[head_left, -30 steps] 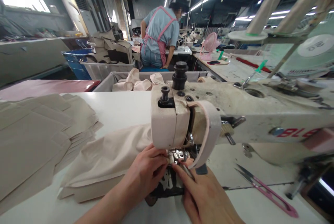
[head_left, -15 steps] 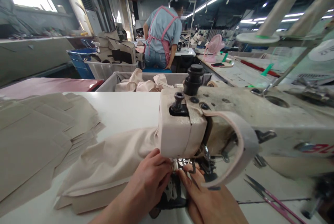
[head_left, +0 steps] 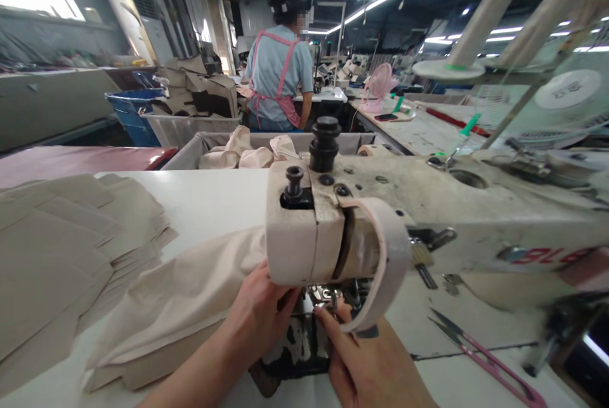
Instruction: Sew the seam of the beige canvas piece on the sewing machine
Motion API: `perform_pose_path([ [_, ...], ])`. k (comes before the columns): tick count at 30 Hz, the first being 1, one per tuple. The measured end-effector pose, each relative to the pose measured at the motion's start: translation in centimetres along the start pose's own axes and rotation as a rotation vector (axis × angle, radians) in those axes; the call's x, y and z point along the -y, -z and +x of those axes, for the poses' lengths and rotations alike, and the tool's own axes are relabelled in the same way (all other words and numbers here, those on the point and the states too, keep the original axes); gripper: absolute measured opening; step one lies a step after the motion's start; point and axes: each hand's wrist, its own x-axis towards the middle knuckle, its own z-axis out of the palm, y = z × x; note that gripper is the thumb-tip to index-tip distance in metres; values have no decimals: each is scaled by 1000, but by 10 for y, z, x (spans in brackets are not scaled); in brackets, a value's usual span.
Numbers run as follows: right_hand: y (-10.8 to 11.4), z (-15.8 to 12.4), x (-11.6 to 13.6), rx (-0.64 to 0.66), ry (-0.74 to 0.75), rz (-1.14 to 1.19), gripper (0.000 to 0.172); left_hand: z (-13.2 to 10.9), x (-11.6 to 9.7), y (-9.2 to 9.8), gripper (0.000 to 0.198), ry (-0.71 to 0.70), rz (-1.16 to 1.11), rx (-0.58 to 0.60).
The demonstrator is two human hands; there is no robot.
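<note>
At the near edge, the right hand is laid flat by the needle area, its fingers stretched forward and pressed down rather than closed around anything. Just to its left, the left hand is set on the beige fabric piece, fingers curled loosely at the presser foot; whether cloth is pinched between them cannot be told.

The seam is judged to be under way: the near end of the fabric piece is fed under the sewing machine head, while most of it is spread out to the left across the tabletop, so much length seems left to run. The cloth is seen as pale, soft and folded lengthwise, with loose creases.

At the near right, pink thread snips are laid on the tabletop. At the left, a stack of cut beige panels is fanned out. Farther off, a bin of like pieces is placed, and beyond it a person in a pink apron is seen standing.
</note>
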Motion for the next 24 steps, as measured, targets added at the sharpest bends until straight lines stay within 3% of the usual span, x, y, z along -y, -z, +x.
perform_pose_path([
  [7,1,2,1,-2,-8,51,42,-3,3,-4,18,-6,23,-41],
  [17,-4,4,-1,-81,7,53,43,2,-2,3,20,56,49,-6],
  [24,-8,2,-4,-77,42,48,43,-4,12,-1,22,84,30,16],
])
